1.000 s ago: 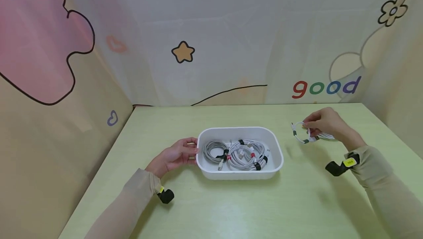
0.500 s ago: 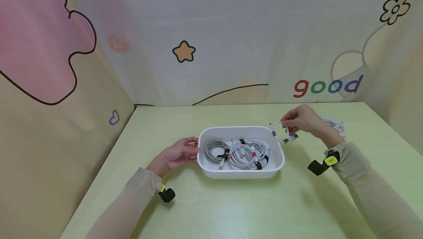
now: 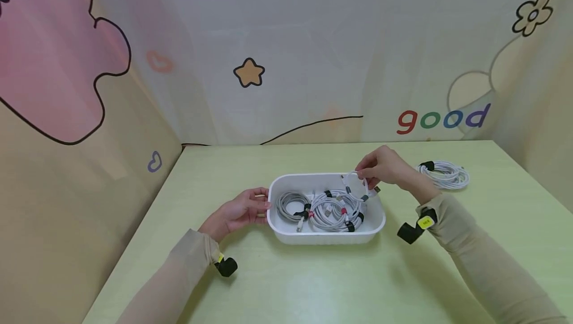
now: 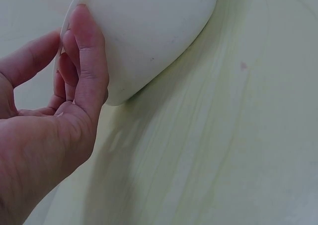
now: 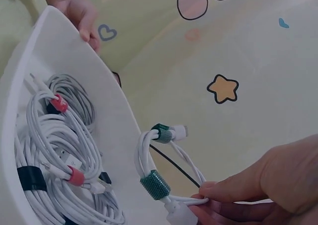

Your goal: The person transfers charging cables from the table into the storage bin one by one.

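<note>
My right hand (image 3: 385,167) pinches a small coiled white USB cable (image 5: 181,200) between thumb and fingers. Two dark green ties bind the coil, which hangs over the back right of a white plastic bin (image 3: 327,238). At the bin's left end my left hand (image 3: 241,209) holds the rim. Its thumb is at the rim and a finger (image 4: 92,61) lies along the outer wall. Inside the bin lie a grey coiled cable (image 3: 286,212) and several white coiled cables (image 3: 329,222) with black and red ties.
Another coiled white cable (image 3: 449,174) with a black tie lies on the pale green table (image 3: 313,284), right of the bin. A printed cloth backdrop (image 3: 304,75) rises behind the table and along its sides.
My right hand has carried the small cable leftward from the table's right side to over the bin, uncovering the other coil there. My left hand has stayed at the bin's left end.
</note>
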The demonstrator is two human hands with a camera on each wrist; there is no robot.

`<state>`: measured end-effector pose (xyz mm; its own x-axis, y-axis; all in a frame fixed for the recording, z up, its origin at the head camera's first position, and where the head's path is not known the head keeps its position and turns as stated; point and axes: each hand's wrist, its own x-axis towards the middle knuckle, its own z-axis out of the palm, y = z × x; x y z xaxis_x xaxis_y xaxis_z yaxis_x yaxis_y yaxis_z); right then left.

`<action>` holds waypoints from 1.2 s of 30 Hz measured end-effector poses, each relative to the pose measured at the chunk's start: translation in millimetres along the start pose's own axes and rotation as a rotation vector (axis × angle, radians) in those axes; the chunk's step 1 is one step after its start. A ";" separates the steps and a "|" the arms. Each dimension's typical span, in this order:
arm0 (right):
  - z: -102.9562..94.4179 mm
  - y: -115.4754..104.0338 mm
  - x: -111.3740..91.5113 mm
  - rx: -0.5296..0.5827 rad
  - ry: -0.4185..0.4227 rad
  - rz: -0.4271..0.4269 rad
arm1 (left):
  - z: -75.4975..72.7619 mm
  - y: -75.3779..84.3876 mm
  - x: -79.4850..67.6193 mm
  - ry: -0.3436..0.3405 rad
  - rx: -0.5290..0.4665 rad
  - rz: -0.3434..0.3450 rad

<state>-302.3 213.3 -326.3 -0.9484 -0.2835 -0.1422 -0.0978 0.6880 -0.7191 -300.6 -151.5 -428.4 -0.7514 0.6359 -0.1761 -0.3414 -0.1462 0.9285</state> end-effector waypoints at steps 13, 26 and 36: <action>-5.2 31.4 1.4 -0.065 0.203 -0.062 | 1.2 -0.3 1.4 0.013 -0.004 -0.006; -64.5 159.6 -30.9 -0.127 0.606 0.376 | 0.7 -1.8 1.0 0.039 0.020 -0.015; -79.9 191.3 -41.7 -0.189 0.303 0.462 | -0.2 -1.1 -0.4 0.034 0.010 -0.010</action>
<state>-305.5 410.1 -403.6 -0.9469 0.2586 -0.1912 0.3204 0.8103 -0.4907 -300.0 -151.7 -429.4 -0.7670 0.6108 -0.1963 -0.3433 -0.1322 0.9299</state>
